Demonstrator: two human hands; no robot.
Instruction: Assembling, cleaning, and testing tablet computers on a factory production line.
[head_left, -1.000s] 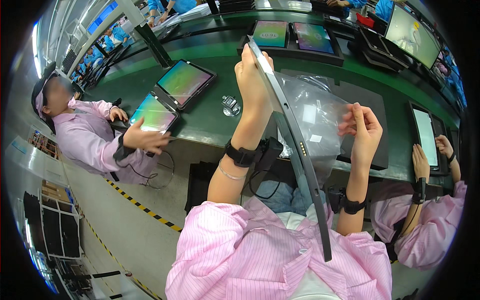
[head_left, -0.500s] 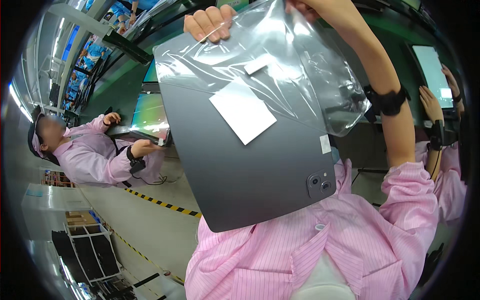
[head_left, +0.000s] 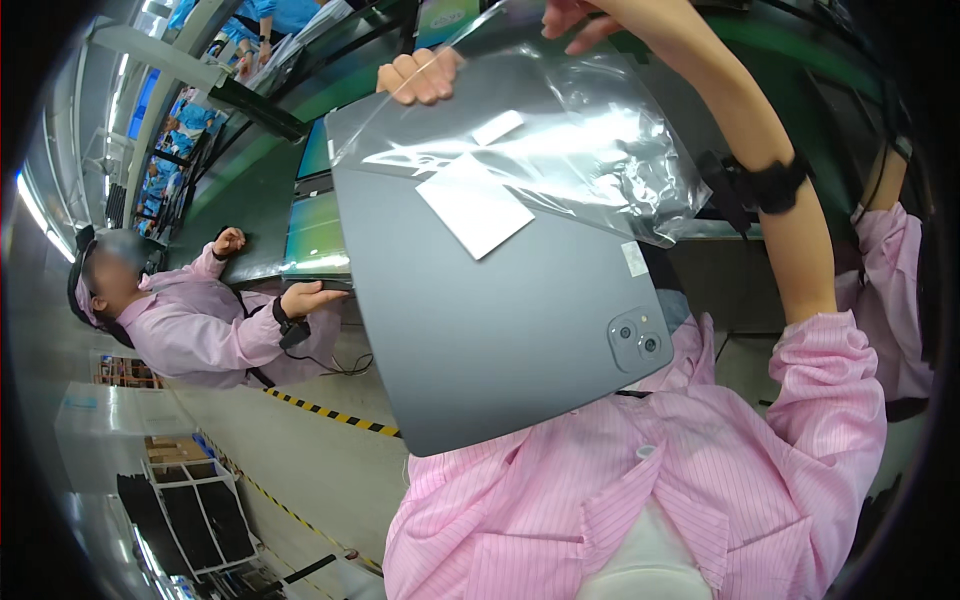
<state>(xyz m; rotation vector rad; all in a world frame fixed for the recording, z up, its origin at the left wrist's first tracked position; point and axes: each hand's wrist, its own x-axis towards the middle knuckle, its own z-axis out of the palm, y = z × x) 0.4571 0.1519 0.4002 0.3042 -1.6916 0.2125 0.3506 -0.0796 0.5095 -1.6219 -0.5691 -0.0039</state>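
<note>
A dark grey tablet point(head_left: 490, 340) hangs tilted in front of my chest, its back with two camera lenses facing up. My left hand point(head_left: 418, 76) grips its top edge, fingers curled over; the thumb is hidden. A clear plastic film point(head_left: 610, 120) with creases lies loosely over the upper part of the tablet and overhangs its right side. White paper labels point(head_left: 476, 205) show at the tablet's middle, partly under the film. Above the film's upper edge, my right hand point(head_left: 590, 22) has its fingers apart, cut off partly by the picture's top.
At left, a co-worker in pink point(head_left: 215, 325) holds a hand under a tablet with a lit green screen point(head_left: 318, 235) at the green bench point(head_left: 215, 200). Another pink sleeve point(head_left: 890, 270) is at right. Yellow-black floor tape point(head_left: 330, 412) and a rack point(head_left: 200, 500) lie to the lower left.
The tablet has shifted slightly, its top left corner moving right and down. My right hand's fingers have spread and the film has slid left. The right co-worker's hands and the lit tablet have left view.
</note>
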